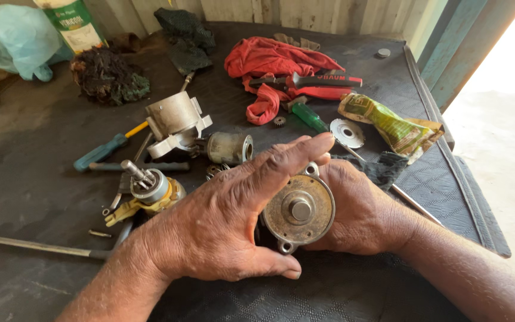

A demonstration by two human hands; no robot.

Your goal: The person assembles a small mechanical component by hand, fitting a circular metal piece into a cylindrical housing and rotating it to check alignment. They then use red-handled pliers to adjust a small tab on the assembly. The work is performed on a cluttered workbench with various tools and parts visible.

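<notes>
Rusty metal fills my view: a round, flanged steel end cover with a centre hub (298, 209) sits near the front edge of the bench (31, 179), held between both hands. My left hand (222, 223) has its grip spread wide around the cover's left rim, thumb under, fingers over the top. My right hand (359, 214) cups it from behind, grip closed on the cover. Behind, a short grey metal cylinder housing (229, 148) lies on its side, its open end showing dark; I cannot tell what it holds. Towards the back right corner lies a crumpled green and yellow plastic pouch (388, 125), contents hidden.
</notes>
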